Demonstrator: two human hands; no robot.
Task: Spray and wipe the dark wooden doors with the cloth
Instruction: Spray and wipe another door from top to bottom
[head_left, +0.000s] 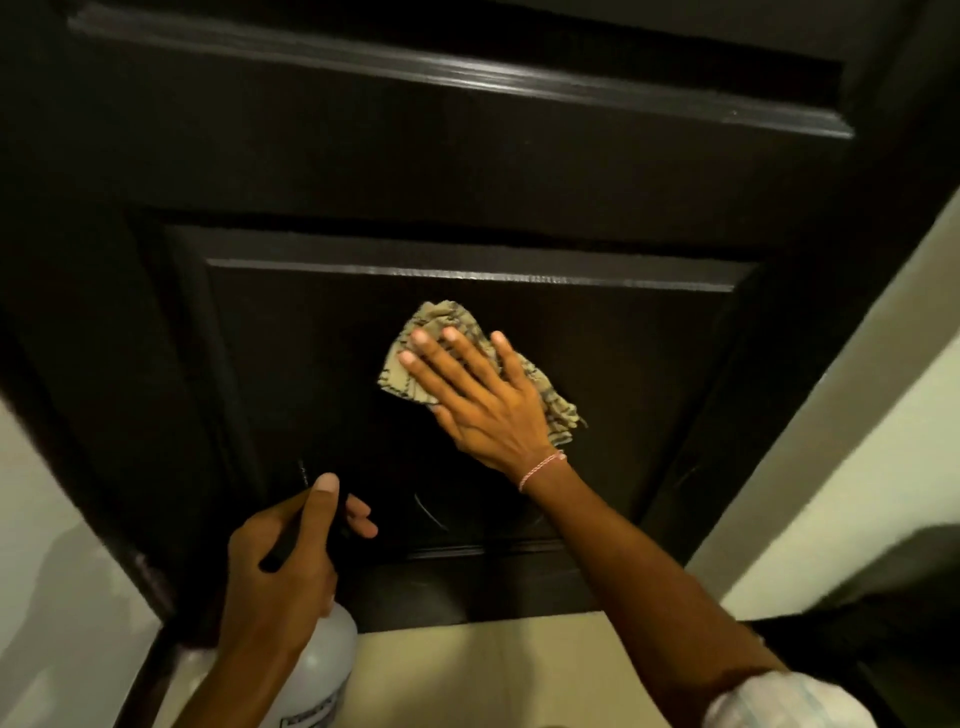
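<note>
Cloth (415, 358) under flat right hand (480, 400), pressed on door (623, 364).

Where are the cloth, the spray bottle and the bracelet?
cloth (405, 371): head view, on its bare left corner.
spray bottle (322, 670): head view, on its white body.
bracelet (540, 470): head view, on the cord across the wrist.

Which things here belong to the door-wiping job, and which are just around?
Job:
door
cloth
spray bottle
right hand, flat on the cloth
left hand, gripping the spray bottle

Just around:
wall
floor
bracelet
sleeve
</note>
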